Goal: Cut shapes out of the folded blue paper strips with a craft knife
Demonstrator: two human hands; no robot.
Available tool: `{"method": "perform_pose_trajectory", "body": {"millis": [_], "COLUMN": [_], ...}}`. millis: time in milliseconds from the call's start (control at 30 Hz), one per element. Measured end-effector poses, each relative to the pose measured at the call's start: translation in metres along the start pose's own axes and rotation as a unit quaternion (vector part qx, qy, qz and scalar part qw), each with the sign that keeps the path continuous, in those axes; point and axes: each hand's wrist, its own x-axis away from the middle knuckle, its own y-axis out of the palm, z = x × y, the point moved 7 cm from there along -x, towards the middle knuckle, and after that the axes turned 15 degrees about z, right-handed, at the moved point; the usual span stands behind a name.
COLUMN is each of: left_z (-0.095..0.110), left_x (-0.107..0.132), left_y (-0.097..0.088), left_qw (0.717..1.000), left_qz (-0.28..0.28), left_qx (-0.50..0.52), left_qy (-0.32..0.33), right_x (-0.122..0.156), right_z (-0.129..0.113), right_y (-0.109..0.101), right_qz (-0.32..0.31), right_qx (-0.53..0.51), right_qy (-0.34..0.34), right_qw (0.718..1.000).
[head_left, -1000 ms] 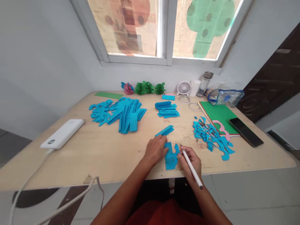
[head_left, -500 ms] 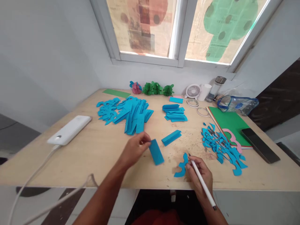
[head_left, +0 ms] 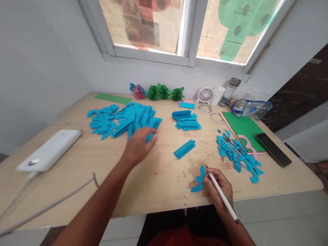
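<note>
My left hand [head_left: 139, 145] is over the near edge of a pile of folded blue paper strips [head_left: 138, 118]. Its thumb and forefinger are apart, with blue paper showing between them; the other fingers are partly hidden. In my right hand [head_left: 219, 187] is a white pen [head_left: 222, 196], its dark tip pointing up and left. The same fingertips touch a wavy-edged blue paper cutout [head_left: 198, 181] near the front edge of the table. One folded blue strip [head_left: 185, 149] lies apart between the two hands.
Blue paper scraps [head_left: 235, 152] lie right of my right hand, near a phone [head_left: 273, 149] and green sheets [head_left: 242, 128]. More strips [head_left: 186, 120] are stacked farther back. A power bank [head_left: 50, 150] with a cable sits left. A small fan [head_left: 205, 94] stands by the wall.
My left hand has moved left and away from me to the pile; the blue strip it held is no longer seen apart from the pile. My right hand stays on the pen and cutout.
</note>
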Motion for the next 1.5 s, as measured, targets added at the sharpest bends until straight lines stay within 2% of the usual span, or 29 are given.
{"method": "perform_pose_trajectory", "body": {"millis": [100, 167, 333, 500, 600, 833, 1100, 1300, 1500], "left_z": [0.034, 0.045, 0.058, 0.067, 0.071, 0.08, 0.093, 0.089, 0.085], "left_x": [0.043, 0.057, 0.055, 0.053, 0.059, 0.083, 0.094, 0.091, 0.093], "left_y": [0.022, 0.032, 0.055, 0.071, 0.068, 0.049, 0.052, 0.054, 0.054], "left_qw": [0.99, 0.985, 0.976, 0.974, 0.979, 0.989, 0.991, 0.994, 0.993], "left_qz": [-0.114, -0.145, -0.15, -0.122, -0.083, -0.011, -0.068, -0.084, -0.11], "left_qx": [0.062, 0.051, -0.032, -0.074, -0.086, -0.078, -0.042, -0.035, 0.034], "left_qy": [0.059, 0.08, 0.153, 0.175, 0.164, 0.124, 0.104, 0.055, 0.014], "right_x": [-0.004, -0.011, -0.037, -0.057, -0.058, -0.053, -0.053, -0.052, -0.05], "right_z": [-0.002, -0.005, -0.029, -0.038, -0.035, -0.02, -0.019, -0.017, -0.019], "right_y": [0.003, 0.005, 0.03, 0.048, 0.045, 0.036, 0.04, 0.04, 0.041], "right_qz": [-0.01, -0.005, -0.045, -0.064, -0.068, -0.062, -0.08, -0.079, -0.086], "right_qx": [-0.006, -0.002, 0.007, 0.0, -0.009, -0.031, -0.007, -0.026, -0.021], "right_qy": [0.014, 0.017, -0.037, -0.031, -0.017, 0.019, 0.012, 0.019, 0.013], "right_qw": [1.0, 1.0, 0.998, 0.997, 0.997, 0.997, 0.997, 0.996, 0.996]}}
